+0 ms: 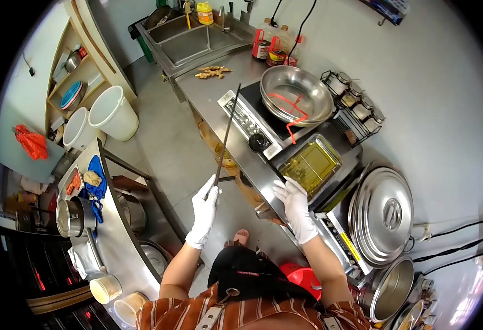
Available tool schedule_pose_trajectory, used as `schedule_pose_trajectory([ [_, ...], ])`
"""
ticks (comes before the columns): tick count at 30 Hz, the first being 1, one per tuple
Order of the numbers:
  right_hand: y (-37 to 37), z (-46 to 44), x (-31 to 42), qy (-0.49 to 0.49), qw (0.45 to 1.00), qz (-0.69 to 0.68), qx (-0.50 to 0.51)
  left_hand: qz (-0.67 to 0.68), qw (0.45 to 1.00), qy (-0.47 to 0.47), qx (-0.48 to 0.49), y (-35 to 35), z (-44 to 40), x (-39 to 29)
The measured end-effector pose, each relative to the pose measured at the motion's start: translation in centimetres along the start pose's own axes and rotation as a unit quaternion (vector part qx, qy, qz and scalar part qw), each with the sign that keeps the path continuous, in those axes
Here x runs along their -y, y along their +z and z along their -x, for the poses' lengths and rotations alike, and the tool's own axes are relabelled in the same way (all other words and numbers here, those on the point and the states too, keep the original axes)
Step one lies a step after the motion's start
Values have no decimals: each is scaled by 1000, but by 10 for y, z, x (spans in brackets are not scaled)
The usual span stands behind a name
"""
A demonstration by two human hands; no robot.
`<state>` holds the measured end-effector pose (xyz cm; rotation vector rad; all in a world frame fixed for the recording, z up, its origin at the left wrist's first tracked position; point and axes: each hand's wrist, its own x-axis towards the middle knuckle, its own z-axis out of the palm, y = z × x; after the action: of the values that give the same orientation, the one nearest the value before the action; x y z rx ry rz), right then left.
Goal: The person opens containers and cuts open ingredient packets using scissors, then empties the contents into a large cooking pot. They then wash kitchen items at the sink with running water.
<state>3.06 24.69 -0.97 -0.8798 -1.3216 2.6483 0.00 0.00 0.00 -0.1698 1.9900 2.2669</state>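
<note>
My left hand (203, 213), in a white glove, is closed on the lower end of a long thin dark stick (229, 129). The stick points up and away, its far end in front of the induction cooker (250, 124). My right hand (295, 206), also gloved in white, has its fingers apart at the counter edge, just below a rectangular tray of yellow oil (311, 164), and holds nothing. On the cooker sits a steel pan (296, 93) with a red strip lying across it.
Ginger (213, 72) lies on the counter near the sink (197, 47). A large lidded pot (382, 214) stands at the right. Along the left, a steel table (121, 242) holds pots and a blue cloth. White buckets (114, 114) stand on the floor.
</note>
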Motion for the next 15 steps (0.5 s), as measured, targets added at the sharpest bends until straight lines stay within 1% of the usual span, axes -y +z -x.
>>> schedule_pose_trajectory([
  [2,4,4,10,-23,1000,15,7,24,999,-8,-29,10,9,5],
  [3,65,-54,-5,-38,998,-21,38,-7,999,21,-29,-22,-59,-14],
  [5,75,-89,-1,-47,999,-12,22,-47,997,16,-54,-8,-79,-3],
  [7,96,-123,8,-57,998,-25,20,-33,998,19,-50,14,-108,-4],
  [9,117,-161,9,-53,998,-36,22,-33,996,80,-35,31,-146,7],
  [11,130,-200,4,-62,996,-63,26,-31,998,51,-30,56,-172,-3],
  [12,136,-216,2,-69,995,-68,29,-54,992,111,-40,68,-190,5],
  [13,137,-236,-1,-64,993,-92,24,-82,991,101,-38,77,-208,13],
  [14,139,-247,0,-67,993,-93,14,-90,986,129,-46,87,-230,30],
  [15,142,-257,2,-69,993,-95,4,-98,981,157,-53,96,-244,32],
])
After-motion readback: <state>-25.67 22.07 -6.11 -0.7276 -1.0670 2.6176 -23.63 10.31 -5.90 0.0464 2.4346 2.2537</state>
